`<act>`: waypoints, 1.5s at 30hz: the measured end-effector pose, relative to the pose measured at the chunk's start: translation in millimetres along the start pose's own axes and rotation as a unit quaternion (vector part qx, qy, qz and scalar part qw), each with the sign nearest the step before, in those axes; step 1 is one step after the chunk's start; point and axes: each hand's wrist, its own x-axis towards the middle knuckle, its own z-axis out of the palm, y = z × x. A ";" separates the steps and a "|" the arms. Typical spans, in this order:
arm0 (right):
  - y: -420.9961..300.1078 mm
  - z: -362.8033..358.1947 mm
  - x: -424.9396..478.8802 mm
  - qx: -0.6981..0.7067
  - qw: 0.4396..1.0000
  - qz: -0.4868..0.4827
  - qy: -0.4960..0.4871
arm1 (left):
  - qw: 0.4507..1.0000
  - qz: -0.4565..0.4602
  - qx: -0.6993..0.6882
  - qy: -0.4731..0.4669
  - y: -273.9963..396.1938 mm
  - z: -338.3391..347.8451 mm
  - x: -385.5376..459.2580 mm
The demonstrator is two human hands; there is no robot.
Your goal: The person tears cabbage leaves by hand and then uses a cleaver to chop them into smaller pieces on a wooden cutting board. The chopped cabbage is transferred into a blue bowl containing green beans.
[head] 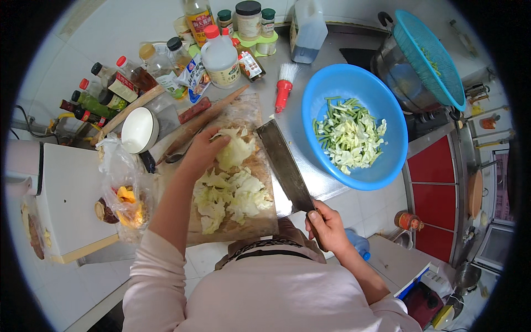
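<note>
My right hand (325,226) grips the handle of a cleaver (286,166), its broad blade slanting up past the right edge of a worn wooden cutting board (249,110). Between the thumb and fingers of my left hand (207,147) is a pale cabbage leaf (236,151), held over the board's upper part. Below it, a loose pile of torn cabbage leaves (230,197) lies on the board. To the right of the blade stands a blue plastic basin (313,153) with cut green beans (344,110) and cabbage pieces (356,143) inside.
A wooden rolling pin (211,112) lies along the board's upper left, near a white bowl (140,130). Several sauce bottles and a white jug (220,58) line the back. A red-handled brush (284,89) lies left of the basin. Behind it, a turquoise colander (431,45) tilts against a large pot (398,79).
</note>
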 end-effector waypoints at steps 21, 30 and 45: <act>-12.9 5.0 27.7 -0.074 0.996 0.046 -0.012 | 0.850 0.273 0.420 0.165 -47.4 16.7 -12.5; -9.9 9.0 37.8 -0.114 0.993 0.030 -0.021 | 0.811 0.427 0.379 0.128 -45.6 22.4 -14.9; -34.8 15.4 37.7 -0.281 0.959 -0.033 0.006 | 0.816 0.419 0.391 0.069 -45.8 26.7 -3.1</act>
